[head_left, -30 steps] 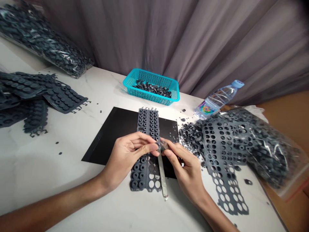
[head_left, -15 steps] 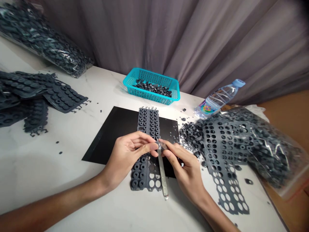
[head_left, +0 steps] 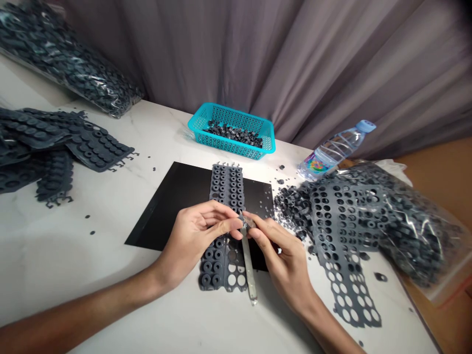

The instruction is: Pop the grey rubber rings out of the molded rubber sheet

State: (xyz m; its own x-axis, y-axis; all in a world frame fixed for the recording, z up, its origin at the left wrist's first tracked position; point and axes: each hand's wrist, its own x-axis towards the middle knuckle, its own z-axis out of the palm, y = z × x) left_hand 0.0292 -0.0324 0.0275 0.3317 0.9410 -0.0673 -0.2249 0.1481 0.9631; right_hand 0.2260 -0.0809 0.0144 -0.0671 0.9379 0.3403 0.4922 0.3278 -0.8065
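**Two hands meet over a rubber strip on the black mat**

The rubber strip (head_left: 225,216) lies lengthwise on the black mat (head_left: 177,201) at the middle of the desk (head_left: 110,275), its near end showing empty round holes. The left hand (head_left: 195,236) rests on the strip, its grip pinched shut on a small dark piece. The right hand (head_left: 283,260) closes its grip on a slim metal tool (head_left: 250,268), whose tip meets the left fingertips. Beyond the mat stands a turquoise basket (head_left: 232,142) of loose rings. Right of the mat lie an emptied punched strip (head_left: 342,260) and a water bottle (head_left: 334,150).
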